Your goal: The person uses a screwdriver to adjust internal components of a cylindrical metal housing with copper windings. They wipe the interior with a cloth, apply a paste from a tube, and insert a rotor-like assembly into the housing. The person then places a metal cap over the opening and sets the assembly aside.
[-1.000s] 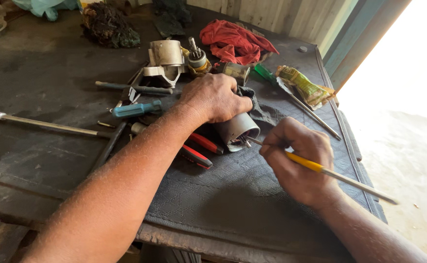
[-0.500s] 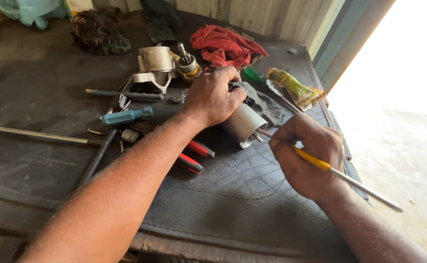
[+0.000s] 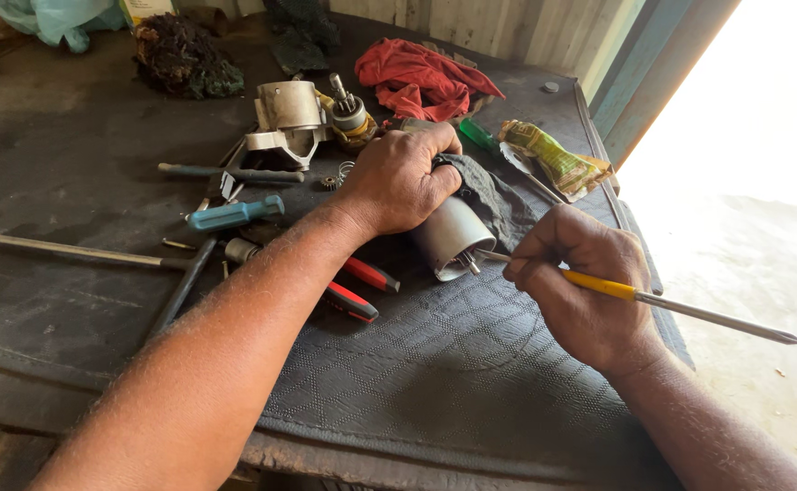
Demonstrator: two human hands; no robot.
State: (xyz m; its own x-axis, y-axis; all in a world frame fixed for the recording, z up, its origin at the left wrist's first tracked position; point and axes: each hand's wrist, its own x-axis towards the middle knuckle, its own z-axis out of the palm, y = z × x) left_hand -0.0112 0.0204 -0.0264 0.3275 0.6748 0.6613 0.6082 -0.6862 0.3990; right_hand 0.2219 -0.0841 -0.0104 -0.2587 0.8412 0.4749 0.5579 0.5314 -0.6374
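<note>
My left hand (image 3: 405, 178) grips a grey metal cylinder (image 3: 453, 239) lying on its side on a dark quilted mat (image 3: 435, 364), its open end towards me. My right hand (image 3: 585, 286) holds a long tool with a yellow grip (image 3: 598, 285), held like a pen. The tool's near end touches the cylinder's open end, and its metal shaft (image 3: 726, 320) sticks out to the right past the table edge. A dark cloth (image 3: 494, 195) lies under and behind the cylinder.
Red-handled pliers (image 3: 357, 289), a blue-handled screwdriver (image 3: 235, 215), a long metal rod (image 3: 62, 250), a silver housing (image 3: 287, 118), a red rag (image 3: 421, 77), a green-handled screwdriver (image 3: 480, 135) and a green packet (image 3: 553, 159) lie on the dark worktable. The table's right edge drops to a bright floor (image 3: 744, 227).
My left hand has rolled the cylinder slightly, its open end now facing me more. My right hand has kept the tool at the cylinder's opening.
</note>
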